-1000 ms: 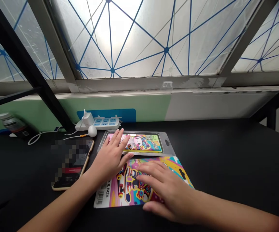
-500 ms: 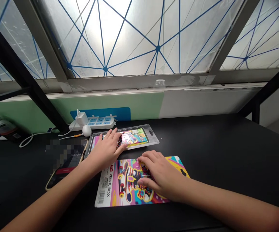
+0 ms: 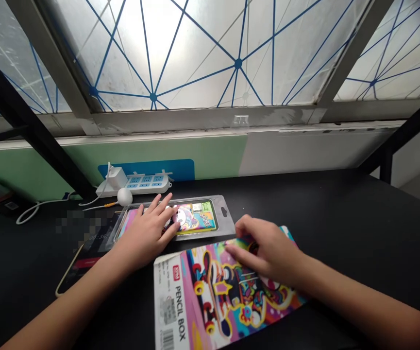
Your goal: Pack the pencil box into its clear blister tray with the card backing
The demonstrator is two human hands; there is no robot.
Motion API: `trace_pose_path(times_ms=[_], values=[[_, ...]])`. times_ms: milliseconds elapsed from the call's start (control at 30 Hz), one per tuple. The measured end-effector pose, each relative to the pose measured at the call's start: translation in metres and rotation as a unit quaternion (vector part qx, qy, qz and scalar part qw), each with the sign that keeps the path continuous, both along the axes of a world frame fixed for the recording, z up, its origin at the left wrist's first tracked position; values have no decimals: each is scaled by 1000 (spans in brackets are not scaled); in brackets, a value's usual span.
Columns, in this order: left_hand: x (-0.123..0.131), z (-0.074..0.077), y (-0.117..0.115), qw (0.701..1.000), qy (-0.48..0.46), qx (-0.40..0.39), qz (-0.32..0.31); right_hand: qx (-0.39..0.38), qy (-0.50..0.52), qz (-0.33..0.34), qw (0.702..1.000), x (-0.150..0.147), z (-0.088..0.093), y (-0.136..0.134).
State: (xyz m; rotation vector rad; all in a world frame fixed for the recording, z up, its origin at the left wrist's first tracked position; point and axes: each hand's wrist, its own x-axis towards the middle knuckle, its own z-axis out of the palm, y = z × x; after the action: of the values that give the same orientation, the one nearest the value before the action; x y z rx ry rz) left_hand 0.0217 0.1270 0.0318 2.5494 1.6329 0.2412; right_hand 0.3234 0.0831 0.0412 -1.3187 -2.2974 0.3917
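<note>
- Watching from the head camera, I see the left hand (image 3: 146, 236) spread flat, palm down, on a clear plastic blister pack (image 3: 195, 218), fingers wide apart, not closed on anything
- That blister pack lies on the black desk (image 3: 341, 218), with a colourful printed card inside and a hanger tab at its right end
- The right hand (image 3: 270, 248) sits curled with its fingers over the far edge of a printed pencil box package (image 3: 224, 304); I cannot tell whether it is gripping
- That pencil box package lies angled, just in front of the blister pack, and its label faces up
- A phone (image 3: 86, 257), partly pixelated, lies just left of the blister pack
- Beyond them, a white power strip (image 3: 151, 184) stands against the wall, with a plug-in charger (image 3: 117, 178) at its left end
</note>
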Motion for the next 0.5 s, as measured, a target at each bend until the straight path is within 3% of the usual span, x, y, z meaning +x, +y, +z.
trace_pose_path(times_ms=[133,300,500], values=[[1,-1,-5,1000,-21,-9,-10,-69,-34,-42,996,41,9,37],[10,4,-17,999,-23,-3,-39,-147,-85,-67,983,76,3,74],[18,2,-25,997,6,14,-73,-63,-60,-48,995,53,-5,62]])
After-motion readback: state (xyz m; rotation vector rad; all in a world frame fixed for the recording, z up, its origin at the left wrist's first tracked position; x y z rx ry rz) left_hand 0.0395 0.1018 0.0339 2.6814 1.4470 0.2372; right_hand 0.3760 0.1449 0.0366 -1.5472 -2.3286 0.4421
